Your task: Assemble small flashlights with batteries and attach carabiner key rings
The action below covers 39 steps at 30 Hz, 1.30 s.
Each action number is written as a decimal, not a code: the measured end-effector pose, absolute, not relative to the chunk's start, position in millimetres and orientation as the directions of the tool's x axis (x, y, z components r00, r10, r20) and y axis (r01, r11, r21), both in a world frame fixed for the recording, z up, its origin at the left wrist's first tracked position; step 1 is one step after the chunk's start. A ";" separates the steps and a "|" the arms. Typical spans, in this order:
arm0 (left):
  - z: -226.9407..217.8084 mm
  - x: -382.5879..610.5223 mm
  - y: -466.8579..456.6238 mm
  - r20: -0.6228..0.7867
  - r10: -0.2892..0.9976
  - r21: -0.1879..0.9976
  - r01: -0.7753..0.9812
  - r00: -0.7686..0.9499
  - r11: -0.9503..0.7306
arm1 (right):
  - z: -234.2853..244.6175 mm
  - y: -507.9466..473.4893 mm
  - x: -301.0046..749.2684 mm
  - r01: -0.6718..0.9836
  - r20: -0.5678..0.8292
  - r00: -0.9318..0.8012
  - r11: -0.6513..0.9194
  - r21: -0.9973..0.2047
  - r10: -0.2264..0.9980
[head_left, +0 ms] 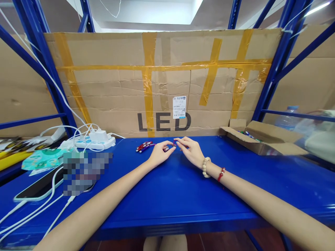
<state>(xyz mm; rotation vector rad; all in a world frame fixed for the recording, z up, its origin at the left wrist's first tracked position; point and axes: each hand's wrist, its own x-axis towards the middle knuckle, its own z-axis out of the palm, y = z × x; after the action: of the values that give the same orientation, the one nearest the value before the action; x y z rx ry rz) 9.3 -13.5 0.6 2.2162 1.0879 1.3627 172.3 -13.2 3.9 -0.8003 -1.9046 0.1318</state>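
My left hand (pixel 161 153) and my right hand (pixel 191 150) meet fingertip to fingertip above the middle of the blue table. Between them is a small purple-blue piece (pixel 175 143), pinched by the fingers of my right hand and touched by my left fingertips. A small dark red, shiny tube-like piece (pixel 165 149) shows inside the curled fingers of my left hand; much of it is hidden. Just left of that hand lies a little pile of shiny red and purple metal sticks (pixel 144 146), too small to name exactly.
On the right stands an open cardboard box (pixel 261 144) with small coloured items inside. A white power strip (pixel 91 142) with cables and a phone (pixel 39 184) lie at left. Taped cardboard (pixel 117 94) closes off the back, between blue shelf posts (pixel 274 69).
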 end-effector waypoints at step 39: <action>0.0 8.7 -13.7 0.532 0.801 0.659 0.461 0.273 -0.595 | -8.2 -0.4 167.4 0.107 0.383 -0.079 0.390 -0.914 0.920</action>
<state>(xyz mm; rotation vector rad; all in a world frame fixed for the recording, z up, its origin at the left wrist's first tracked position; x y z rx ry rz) 8.7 -13.7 0.0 2.1749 1.1437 1.2476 167.4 -0.4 -8.2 -0.9644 -1.5010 0.8877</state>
